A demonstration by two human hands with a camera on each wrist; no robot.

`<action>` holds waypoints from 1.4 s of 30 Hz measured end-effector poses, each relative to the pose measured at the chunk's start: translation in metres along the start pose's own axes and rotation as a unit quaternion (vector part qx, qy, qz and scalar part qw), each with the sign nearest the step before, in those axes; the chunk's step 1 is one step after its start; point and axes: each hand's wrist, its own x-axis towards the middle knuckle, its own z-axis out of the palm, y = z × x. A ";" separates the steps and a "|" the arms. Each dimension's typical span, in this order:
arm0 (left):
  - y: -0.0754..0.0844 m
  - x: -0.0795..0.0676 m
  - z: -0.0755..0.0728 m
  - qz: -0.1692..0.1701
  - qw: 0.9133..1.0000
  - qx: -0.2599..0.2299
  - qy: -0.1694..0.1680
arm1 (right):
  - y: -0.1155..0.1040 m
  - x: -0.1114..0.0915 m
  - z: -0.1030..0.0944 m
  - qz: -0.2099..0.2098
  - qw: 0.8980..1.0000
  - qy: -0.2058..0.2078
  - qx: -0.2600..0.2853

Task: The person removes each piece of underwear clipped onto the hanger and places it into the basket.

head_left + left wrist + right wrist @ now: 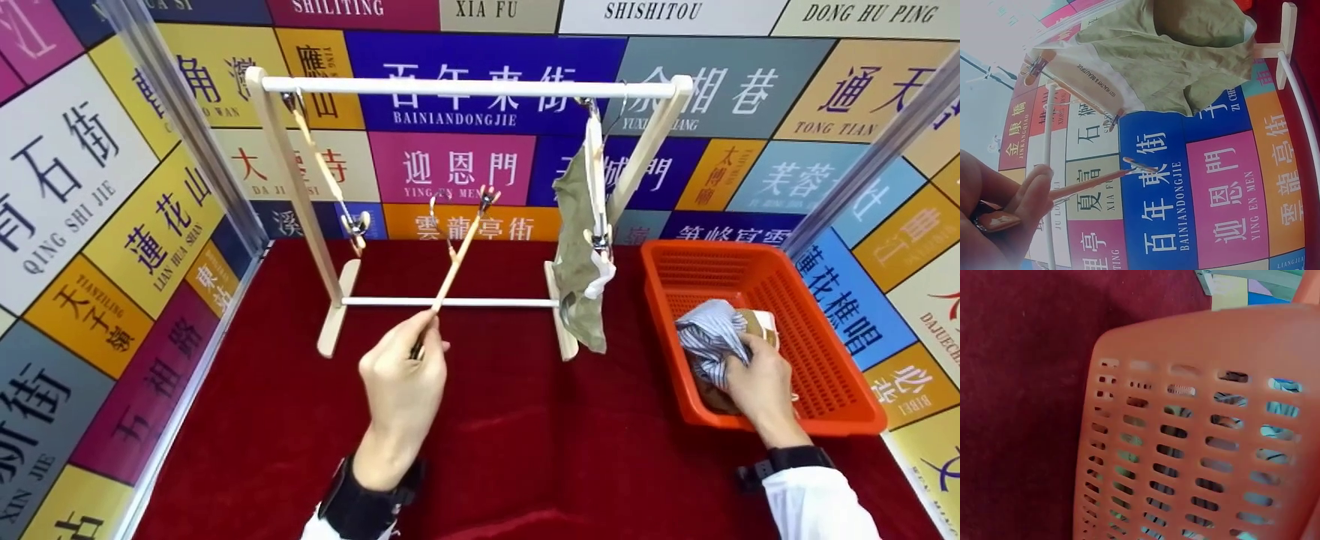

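Note:
My left hand (pixel 405 382) pinches one end of a wooden clip hanger (pixel 459 259) in front of a small white-and-wood rack (pixel 480 86). Nothing hangs from the hanger's far clip. In the left wrist view the same hanger (pixel 1089 183) extends from my thumb and fingers. My right hand (pixel 761 379) reaches into a red-orange plastic basket (pixel 832 315) and grips a blue-and-white striped cloth (pixel 709 334). Basket wall (pixel 1185 343) hides that hand in the right wrist view. Olive-green underpants (pixel 1213 67) hang clipped to another hanger at the rack's right end.
A bare clip hanger (pixel 322 165) hangs at the rack's left end. Brown and white cloth (pixel 761 322) lies beside the striped one. Dark red fabric (pixel 487 450) covers the table, with panels of street names (pixel 465 169) around it.

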 end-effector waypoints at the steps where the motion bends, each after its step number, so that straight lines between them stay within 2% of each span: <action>1: 0.000 0.000 0.000 0.004 1.000 0.000 0.004 | 0.000 0.001 0.000 0.001 1.000 -0.005 -0.010; 7: 0.001 0.002 0.002 0.023 1.000 0.003 0.008 | 0.000 0.003 -0.002 0.006 0.999 -0.027 -0.045; 15: 0.008 0.010 0.004 0.041 0.999 0.022 0.020 | 0.000 -0.005 -0.003 -0.077 0.991 -0.098 -0.052; 20: 0.012 0.018 0.008 0.053 0.998 0.035 0.030 | 0.001 -0.008 -0.003 -0.081 0.985 -0.131 -0.074; 29: 0.023 0.041 0.017 0.065 0.995 0.062 0.039 | 0.005 -0.009 -0.004 -0.083 0.984 -0.138 -0.072; 42: 0.027 0.075 0.029 0.051 0.995 0.071 0.051 | 0.005 -0.008 -0.002 -0.083 0.984 -0.140 -0.073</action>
